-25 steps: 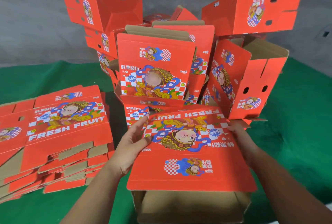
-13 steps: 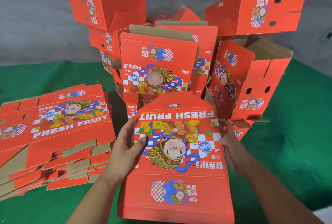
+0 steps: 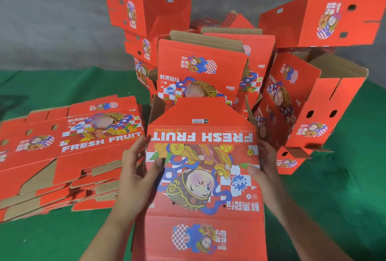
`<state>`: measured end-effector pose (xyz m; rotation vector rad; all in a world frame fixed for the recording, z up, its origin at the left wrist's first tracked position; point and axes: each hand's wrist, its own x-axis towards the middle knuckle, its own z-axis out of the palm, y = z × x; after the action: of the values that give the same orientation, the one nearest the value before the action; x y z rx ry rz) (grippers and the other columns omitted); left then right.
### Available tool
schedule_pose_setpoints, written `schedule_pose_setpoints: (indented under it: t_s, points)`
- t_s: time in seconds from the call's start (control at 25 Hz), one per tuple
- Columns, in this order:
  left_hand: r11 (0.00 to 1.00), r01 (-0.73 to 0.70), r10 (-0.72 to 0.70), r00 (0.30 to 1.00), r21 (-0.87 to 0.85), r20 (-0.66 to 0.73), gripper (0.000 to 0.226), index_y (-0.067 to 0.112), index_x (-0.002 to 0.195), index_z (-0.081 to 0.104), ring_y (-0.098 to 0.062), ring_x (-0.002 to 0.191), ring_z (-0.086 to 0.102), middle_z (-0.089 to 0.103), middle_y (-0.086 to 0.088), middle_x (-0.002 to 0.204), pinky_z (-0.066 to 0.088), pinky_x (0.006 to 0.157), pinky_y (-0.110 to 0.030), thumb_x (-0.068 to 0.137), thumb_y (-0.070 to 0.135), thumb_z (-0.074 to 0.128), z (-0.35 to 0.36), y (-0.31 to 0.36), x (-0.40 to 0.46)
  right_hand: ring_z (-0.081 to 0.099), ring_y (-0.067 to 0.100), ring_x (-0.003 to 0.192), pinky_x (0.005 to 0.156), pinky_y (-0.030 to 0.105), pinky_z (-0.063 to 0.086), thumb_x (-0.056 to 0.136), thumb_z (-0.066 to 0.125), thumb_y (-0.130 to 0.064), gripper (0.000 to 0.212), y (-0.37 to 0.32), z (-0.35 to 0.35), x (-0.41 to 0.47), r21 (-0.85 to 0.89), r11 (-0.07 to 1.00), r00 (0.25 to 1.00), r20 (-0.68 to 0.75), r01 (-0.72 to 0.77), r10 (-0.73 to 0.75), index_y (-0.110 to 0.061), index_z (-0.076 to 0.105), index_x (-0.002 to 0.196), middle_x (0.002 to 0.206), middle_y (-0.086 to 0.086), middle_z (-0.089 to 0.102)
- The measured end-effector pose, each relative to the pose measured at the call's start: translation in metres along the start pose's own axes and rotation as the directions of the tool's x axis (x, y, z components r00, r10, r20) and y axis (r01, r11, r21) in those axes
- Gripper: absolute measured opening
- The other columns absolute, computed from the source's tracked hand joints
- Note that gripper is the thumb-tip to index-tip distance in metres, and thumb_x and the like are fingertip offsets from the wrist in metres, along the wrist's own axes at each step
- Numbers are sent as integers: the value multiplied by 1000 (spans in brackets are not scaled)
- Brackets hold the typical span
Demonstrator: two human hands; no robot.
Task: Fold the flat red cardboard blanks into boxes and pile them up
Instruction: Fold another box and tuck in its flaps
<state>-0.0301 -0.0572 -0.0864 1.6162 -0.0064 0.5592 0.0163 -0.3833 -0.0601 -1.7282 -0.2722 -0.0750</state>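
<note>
Box held by both side edges, printed face up

The left hand (image 3: pixel 137 174) and right hand (image 3: pixel 264 165) each gripped a side edge of the box in hand (image 3: pixel 201 177), thumbs on the print, probably to square it. It sat between the stack of flat blanks (image 3: pixel 62 152) on the left and the pile of folded boxes (image 3: pixel 208 62) behind, above the green worktop (image 3: pixel 344 187).

boxes (image 3: pixel 202 162): red (blue-white checks, white lettering); insides brown | floor cloth (image 3: pixel 344 187): green

One head-worn wide-angle view looks forward and down, close over the green floor (image 3: pixel 52 239) toward the wall (image 3: pixel 52 20).
</note>
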Motion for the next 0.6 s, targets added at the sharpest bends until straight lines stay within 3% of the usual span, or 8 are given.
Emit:
schedule_pose_setpoints:
  t_s: [0.08,0.2,0.32,0.4,0.52,0.6]
  points:
    - [999,-14,15,1000,49,-11,64,55,146,44,0,142,44,46,20,149,38,112,-15,91,42,73,-2,3,1,53,17,137,100,26,51,90,64,-32,69,8,2,-7,0,999,999,13,32,-32,-38,31,150,149,-4,52]
    - [989,4,-5,1000,149,4,85,63,152,26,9,129,45,40,36,128,37,104,-6,87,49,79,-2,0,6,50,16,140,104,24,47,89,67,-29,82,21,2,-9,-124,991,999,9,45,-44,-38,24,158,153,-3,48]
    - [955,38,-69,993,293,97,112,50,161,7,8,99,45,35,23,113,40,90,-5,78,42,82,0,-10,14,41,18,148,115,37,41,85,69,-25,91,41,-1,-12,-261,962,997,11,80,-80,-38,20,160,160,-4,40]
    - [948,67,-111,986,310,127,113,44,162,9,4,90,45,34,14,109,40,84,-4,75,43,82,7,-13,20,40,16,149,116,40,42,83,70,-26,94,46,-3,-8,-288,955,997,22,71,-68,-41,19,160,161,-7,39]
    - [953,110,-134,988,281,70,96,40,155,33,19,98,45,37,10,113,36,85,4,74,38,85,17,-16,23,44,7,144,110,19,41,82,72,-27,97,41,-2,5,-316,946,997,67,67,-48,-41,19,161,157,-16,41]
    - [964,131,-140,990,229,24,87,41,144,40,28,107,45,38,14,122,36,85,6,74,30,89,19,-17,23,48,-6,136,101,4,38,80,74,-26,99,40,-3,13,-329,942,996,87,60,-34,-36,19,162,150,-29,44]
